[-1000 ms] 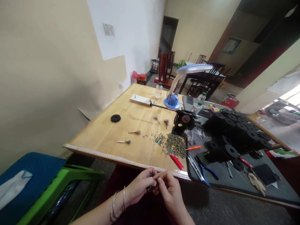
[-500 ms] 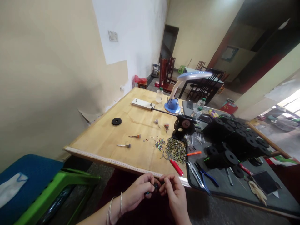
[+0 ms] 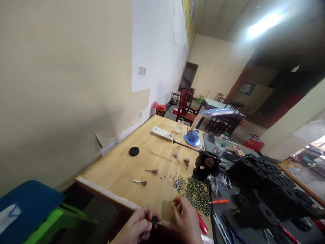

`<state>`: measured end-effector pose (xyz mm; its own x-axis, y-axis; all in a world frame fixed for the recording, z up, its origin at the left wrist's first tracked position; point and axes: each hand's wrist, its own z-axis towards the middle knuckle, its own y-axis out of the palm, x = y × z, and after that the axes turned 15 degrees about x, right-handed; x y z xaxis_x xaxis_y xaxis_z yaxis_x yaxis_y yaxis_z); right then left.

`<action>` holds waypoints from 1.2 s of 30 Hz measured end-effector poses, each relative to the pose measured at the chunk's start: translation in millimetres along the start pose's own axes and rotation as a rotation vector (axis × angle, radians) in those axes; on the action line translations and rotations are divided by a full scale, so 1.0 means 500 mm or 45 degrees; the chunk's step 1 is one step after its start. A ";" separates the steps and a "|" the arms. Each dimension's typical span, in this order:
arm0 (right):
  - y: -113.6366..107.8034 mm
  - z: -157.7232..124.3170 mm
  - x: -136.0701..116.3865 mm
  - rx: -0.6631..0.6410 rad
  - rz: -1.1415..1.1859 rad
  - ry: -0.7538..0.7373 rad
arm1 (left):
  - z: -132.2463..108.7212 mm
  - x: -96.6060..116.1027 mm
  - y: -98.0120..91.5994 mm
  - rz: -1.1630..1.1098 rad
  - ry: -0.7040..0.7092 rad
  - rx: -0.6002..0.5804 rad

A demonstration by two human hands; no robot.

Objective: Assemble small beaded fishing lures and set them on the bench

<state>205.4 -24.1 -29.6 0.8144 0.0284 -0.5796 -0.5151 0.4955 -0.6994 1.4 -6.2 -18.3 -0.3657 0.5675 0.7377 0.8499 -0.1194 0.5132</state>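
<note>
My left hand (image 3: 142,224) is closed around a small dark object (image 3: 153,220) at the table's front edge; its kind is mostly hidden by the fingers. To its right, my right hand (image 3: 186,217) is over the wooden table (image 3: 111,173), fingers curved and apart, with nothing visible in them. Just beyond it lie small multicoloured bead-like pieces (image 3: 179,183) and a pile of yellow-and-black striped pieces (image 3: 198,194). A red-handled tool (image 3: 202,222) lies partly behind that hand.
A blue lamp (image 3: 192,138) stands behind a black winding device (image 3: 207,166). Several black spools (image 3: 266,183) crowd the grey mat at right, near pliers (image 3: 232,232) and an orange tool (image 3: 219,201). A black disc (image 3: 134,151) and small brush-like tools (image 3: 151,171) lie at left.
My hands were together below the table edge and are now apart. The right hand has reached forward over the table; the left keeps the dark object. The view has tilted upward.
</note>
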 end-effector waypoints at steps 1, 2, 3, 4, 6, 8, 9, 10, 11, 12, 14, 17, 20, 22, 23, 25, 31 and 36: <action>0.005 0.017 -0.004 -0.026 -0.064 -0.019 | 0.000 0.001 -0.005 -0.014 0.014 0.010; 0.010 0.035 -0.009 -0.050 -0.133 -0.037 | -0.001 0.002 -0.008 -0.028 0.025 0.025; 0.015 0.054 -0.013 -0.076 -0.198 -0.056 | -0.003 0.003 -0.010 -0.043 0.031 0.038; 0.020 0.073 -0.018 -0.095 -0.260 -0.068 | -0.004 0.004 -0.011 -0.056 0.031 0.045; 0.033 0.109 -0.027 -0.140 -0.343 -0.098 | -0.006 0.006 -0.011 -0.080 0.018 0.041; 0.047 0.142 -0.034 -0.180 -0.375 -0.126 | -0.004 0.008 -0.011 -0.100 -0.004 0.019; 0.054 0.156 -0.037 -0.205 -0.388 -0.140 | -0.002 0.008 -0.012 -0.107 -0.016 0.004; 0.061 0.169 -0.040 -0.233 -0.403 -0.155 | 0.001 0.009 -0.013 -0.114 -0.026 -0.011; 0.067 0.180 -0.042 -0.264 -0.417 -0.172 | 0.003 0.010 -0.014 -0.119 -0.037 -0.027; 0.072 0.191 -0.043 -0.297 -0.430 -0.192 | 0.006 0.011 -0.015 -0.125 -0.049 -0.043; 0.079 0.208 -0.045 -0.363 -0.451 -0.231 | 0.009 0.013 -0.017 -0.131 -0.078 -0.070; 0.085 0.229 -0.046 -0.452 -0.478 -0.275 | 0.009 0.015 -0.019 -0.145 -0.093 -0.088; 0.088 0.246 -0.044 -0.524 -0.486 -0.312 | 0.009 0.015 -0.020 -0.163 -0.083 -0.088; 0.089 0.255 -0.041 -0.561 -0.484 -0.338 | 0.011 0.014 -0.022 -0.161 -0.105 -0.101; 0.090 0.259 -0.040 -0.578 -0.483 -0.349 | 0.012 0.014 -0.023 -0.158 -0.121 -0.110; 0.092 0.265 -0.036 -0.611 -0.482 -0.365 | 0.013 0.015 -0.023 -0.155 -0.136 -0.118; 0.103 0.273 -0.031 -0.719 -0.483 -0.373 | -0.008 0.031 -0.004 -0.141 -0.098 -0.040; 0.100 0.273 -0.036 -0.734 -0.482 -0.353 | -0.021 0.037 0.006 -0.114 -0.108 -0.005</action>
<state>201.5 118.7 2.9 0.9623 0.2021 -0.1818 -0.1821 -0.0173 -0.9831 -6.8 -4.5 1.3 -0.4066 0.6431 0.6490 0.8135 -0.0684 0.5775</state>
